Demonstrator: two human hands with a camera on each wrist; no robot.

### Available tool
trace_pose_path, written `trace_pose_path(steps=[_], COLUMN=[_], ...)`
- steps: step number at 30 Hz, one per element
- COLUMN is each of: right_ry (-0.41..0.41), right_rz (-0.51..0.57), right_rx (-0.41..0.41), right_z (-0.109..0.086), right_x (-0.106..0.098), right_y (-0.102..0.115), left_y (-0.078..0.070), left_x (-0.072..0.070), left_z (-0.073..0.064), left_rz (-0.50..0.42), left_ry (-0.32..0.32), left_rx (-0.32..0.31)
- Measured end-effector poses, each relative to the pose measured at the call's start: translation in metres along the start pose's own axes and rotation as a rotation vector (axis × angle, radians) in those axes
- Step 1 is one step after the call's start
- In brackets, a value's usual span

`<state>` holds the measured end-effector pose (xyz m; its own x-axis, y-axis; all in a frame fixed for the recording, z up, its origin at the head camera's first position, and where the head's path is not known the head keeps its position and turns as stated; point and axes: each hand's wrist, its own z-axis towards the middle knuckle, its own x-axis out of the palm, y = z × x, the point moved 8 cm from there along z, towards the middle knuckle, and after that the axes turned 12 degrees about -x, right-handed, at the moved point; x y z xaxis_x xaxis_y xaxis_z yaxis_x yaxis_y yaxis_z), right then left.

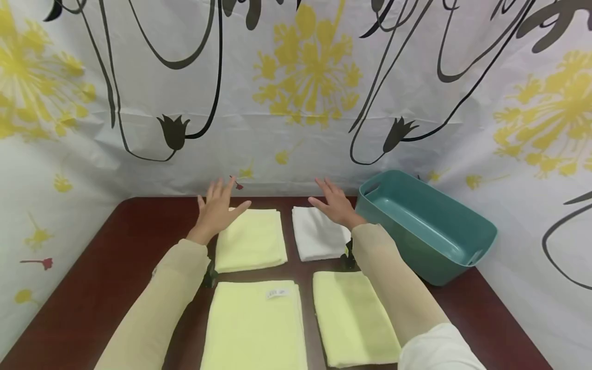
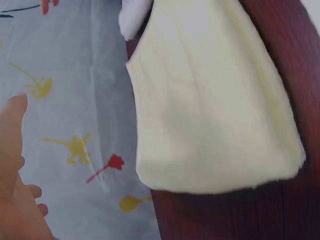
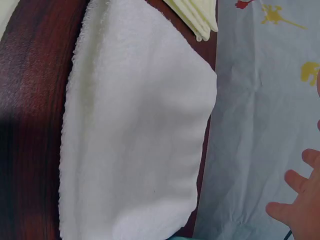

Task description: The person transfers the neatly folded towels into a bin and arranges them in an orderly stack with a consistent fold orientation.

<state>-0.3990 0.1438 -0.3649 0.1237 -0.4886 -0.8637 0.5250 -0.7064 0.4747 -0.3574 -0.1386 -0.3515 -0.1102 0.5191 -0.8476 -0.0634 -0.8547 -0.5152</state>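
My left hand (image 1: 216, 211), fingers spread, hovers over the far left edge of a folded pale yellow towel (image 1: 252, 240) and holds nothing. Fingers extended, my right hand (image 1: 336, 204) is raised over the back of a folded white towel (image 1: 318, 235), also with nothing in it. Nearer to me lie a larger folded yellow towel with a white label (image 1: 254, 329) and, under my right forearm, another folded yellow towel (image 1: 353, 318). The left wrist view shows the far yellow towel (image 2: 210, 110) beside the hand; the right wrist view shows the white towel (image 3: 145, 120) close up.
A teal plastic bin (image 1: 430, 221) with handle slots stands at the right of the dark red-brown table (image 1: 92, 288), its visible inside bare. Behind the table hangs a white sheet (image 1: 277, 139) printed with yellow and grey flowers.
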Motion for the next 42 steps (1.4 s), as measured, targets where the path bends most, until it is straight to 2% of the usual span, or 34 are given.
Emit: trace_pose_path(steps=[5,10,16,27,32,42], right_ry=[-0.019,-0.022,-0.031,-0.016,0.002,0.027], right_rz=[0.053,0.096,0.144,0.070,0.066,0.091], right_rx=[-0.048,-0.055,-0.046,-0.033,-0.056,-0.044], right_z=[-0.009,-0.019,-0.032,-0.054,-0.066,-0.095], right_x=[-0.006,-0.011,-0.018,-0.024,-0.024,-0.028], right_y=[0.002,0.000,0.000,0.001,0.004,0.009], left_y=[-0.013,-0.021,-0.033,-0.064,-0.075,-0.094], left_x=[0.003,0.011,0.016,0.030,0.038,0.054], left_z=[-0.006,-0.010,-0.017,-0.028,-0.037,-0.056], left_rz=[-0.108,-0.188,-0.255,-0.381,-0.413,-0.434], left_ry=[0.020,0.078,0.108,0.155,0.192,0.267], left_rx=[0.050,0.041,0.046,0.086,0.091,0.127])
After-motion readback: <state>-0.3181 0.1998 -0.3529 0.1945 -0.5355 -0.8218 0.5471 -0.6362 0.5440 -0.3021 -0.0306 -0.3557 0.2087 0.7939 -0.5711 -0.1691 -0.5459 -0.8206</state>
